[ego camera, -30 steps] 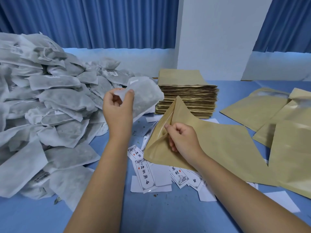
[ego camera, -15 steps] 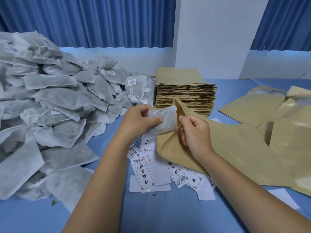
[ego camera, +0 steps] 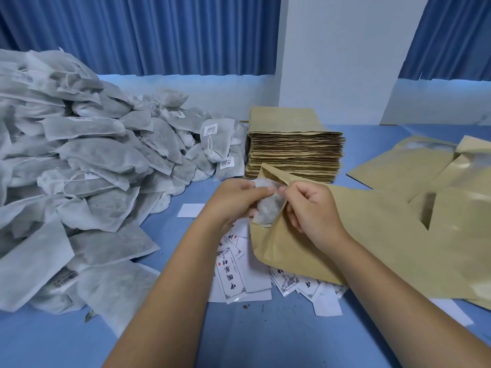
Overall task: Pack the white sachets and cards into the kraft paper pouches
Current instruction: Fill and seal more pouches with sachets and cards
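Since a second ago the left hand (ego camera: 233, 200) has carried the sachet (ego camera: 268, 208) down from mid-air; now half inside the kraft pouch (ego camera: 358, 235). Right hand (ego camera: 310, 208) pinches the mouth open; left grips the sachet. Soft, light, likely crushable: hold by edges. Cards (ego camera: 231, 277) below show Chinese characters, not legible.

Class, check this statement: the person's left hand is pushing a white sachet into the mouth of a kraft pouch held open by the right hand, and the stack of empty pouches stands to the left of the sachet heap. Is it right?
Not quite. The head view shows the stack of empty pouches to the right of the sachet heap, not the left. The rest holds: the left hand pushes a white sachet into the kraft pouch held open by the right hand.
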### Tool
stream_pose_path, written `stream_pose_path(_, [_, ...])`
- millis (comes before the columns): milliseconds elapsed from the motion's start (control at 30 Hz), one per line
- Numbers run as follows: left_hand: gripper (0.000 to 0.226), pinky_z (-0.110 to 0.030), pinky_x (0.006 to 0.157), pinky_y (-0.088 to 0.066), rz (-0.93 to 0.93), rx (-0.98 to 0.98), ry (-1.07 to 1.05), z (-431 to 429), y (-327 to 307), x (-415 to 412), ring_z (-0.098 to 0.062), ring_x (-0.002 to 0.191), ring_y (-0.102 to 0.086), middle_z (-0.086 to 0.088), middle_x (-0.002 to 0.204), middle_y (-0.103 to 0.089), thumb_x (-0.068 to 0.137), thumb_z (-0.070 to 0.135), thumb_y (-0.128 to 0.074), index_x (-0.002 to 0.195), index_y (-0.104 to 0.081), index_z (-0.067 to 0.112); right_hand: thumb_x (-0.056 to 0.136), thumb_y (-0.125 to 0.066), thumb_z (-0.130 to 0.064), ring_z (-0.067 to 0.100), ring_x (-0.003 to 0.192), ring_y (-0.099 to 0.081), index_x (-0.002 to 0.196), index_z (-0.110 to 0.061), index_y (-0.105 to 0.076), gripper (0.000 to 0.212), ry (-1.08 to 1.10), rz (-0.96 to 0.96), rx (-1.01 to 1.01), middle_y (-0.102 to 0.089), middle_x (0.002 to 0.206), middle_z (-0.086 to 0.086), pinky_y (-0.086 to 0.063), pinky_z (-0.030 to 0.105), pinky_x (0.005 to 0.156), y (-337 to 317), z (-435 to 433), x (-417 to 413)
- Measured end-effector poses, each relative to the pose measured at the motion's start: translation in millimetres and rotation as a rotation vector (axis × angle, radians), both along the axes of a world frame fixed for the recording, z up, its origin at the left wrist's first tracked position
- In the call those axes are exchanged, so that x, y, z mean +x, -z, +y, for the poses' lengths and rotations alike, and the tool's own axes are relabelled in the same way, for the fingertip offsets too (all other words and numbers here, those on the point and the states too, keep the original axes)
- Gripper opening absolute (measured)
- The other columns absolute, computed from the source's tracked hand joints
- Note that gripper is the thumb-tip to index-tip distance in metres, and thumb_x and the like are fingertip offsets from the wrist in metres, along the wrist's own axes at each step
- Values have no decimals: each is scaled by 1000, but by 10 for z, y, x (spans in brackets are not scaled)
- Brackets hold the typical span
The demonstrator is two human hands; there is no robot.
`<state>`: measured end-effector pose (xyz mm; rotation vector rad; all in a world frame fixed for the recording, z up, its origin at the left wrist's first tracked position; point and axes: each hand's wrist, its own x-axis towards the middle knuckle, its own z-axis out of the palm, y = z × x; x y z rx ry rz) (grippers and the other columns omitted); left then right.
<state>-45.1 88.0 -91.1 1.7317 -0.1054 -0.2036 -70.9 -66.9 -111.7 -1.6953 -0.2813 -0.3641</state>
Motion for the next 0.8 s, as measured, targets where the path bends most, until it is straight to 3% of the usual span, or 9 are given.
stream_pose_path(67, [7, -23, 70, -58, 115, -143, 155, -4, -22, -16, -14, 71, -63, -12, 86, -63, 93, 5, -57, 100, -60, 4, 93, -54, -5, 10, 33, -33, 52, -1, -44, 42, 27, 5, 23, -41, 37, 4, -31, 18, 41, -19, -12, 5])
stream_pose_path(133, [17, -24, 72, -59, 125, -149, 264, -41, -6, -33, -13, 73, -63, -11, 84, -63, 93, -5, -48, 94, -60, 6, 93, -54, -4, 10, 33, -32, 52, 0, -45, 42, 31, 12, 50, -40, 37, 3, -30, 17, 40, -49, -14, 3])
stream_pose_path(233, [23, -17, 58, -49, -62, 238, 270, -160, 48, -96, -10, 67, -59, -4, 76, -64, 90, 0, -48, 76, -61, 13, 94, -55, -4, 9, 33, -33, 48, -9, -45, 47, -36, -28, 17, -40, 36, 1, -31, 16, 41, -58, 50, -51])
stream_pose_path(300, [28, -23, 63, -47, -190, 497, 282, -214, 99, -89, -15, 73, -57, 1, 72, -62, 89, 7, -50, 64, -56, 19, 94, -56, -4, 9, 34, -34, 50, -6, -45, 46, -70, -46, -39, -41, 36, 2, -33, 18, 43, -50, 112, -100])
stream_pose_path(400, [27, -35, 82, -50, -201, 545, 332, -194, 130, -39, -23, 91, -63, -4, 88, -67, 90, 13, -53, 67, -56, 26, 95, -56, -9, 9, 33, -34, 52, -6, -46, 45, -57, -19, -27, -43, 37, 4, -33, 17, 42, -81, 114, -93])
stream_pose_path(467, [23, -21, 78, -51, -167, 483, 333, -141, 127, -25, -6, 88, -65, 4, 89, -70, 91, 18, -55, 71, -61, 29, 96, -56, -13, 12, 32, -36, 54, -7, -47, 44, -36, -9, -9, -45, 39, 6, -33, 18, 40, -93, 88, -53])
stream_pose_path(567, [18, -11, 58, -42, -257, 495, 165, -70, 145, 43, 3, 68, -59, 16, 73, -63, 90, 22, -54, 78, -65, 29, 97, -57, -14, 14, 34, -39, 56, -1, -48, 43, -12, -29, -63, -48, 42, 9, -35, 18, 43, -19, 99, -10])
stream_pose_path(667, [16, -23, 65, -43, -283, 501, -96, 35, 231, 159, -8, 70, -59, 12, 68, -64, 91, 22, -56, 82, -69, 25, 96, -57, -16, 11, 38, -41, 56, 0, -47, 44, 38, -50, -116, -50, 43, 8, -36, 19, 49, 58, 106, 24])
stream_pose_path(800, [18, -30, 77, -49, -262, 563, -331, 172, 370, 342, -21, 92, -63, -2, 95, -69, 92, 17, -50, 99, -67, 17, 96, -57, -19, 10, 40, -42, 59, 2, -47, 44, 67, -59, -143, -51, 43, 4, -36, 20, 51, 84, 101, 58])
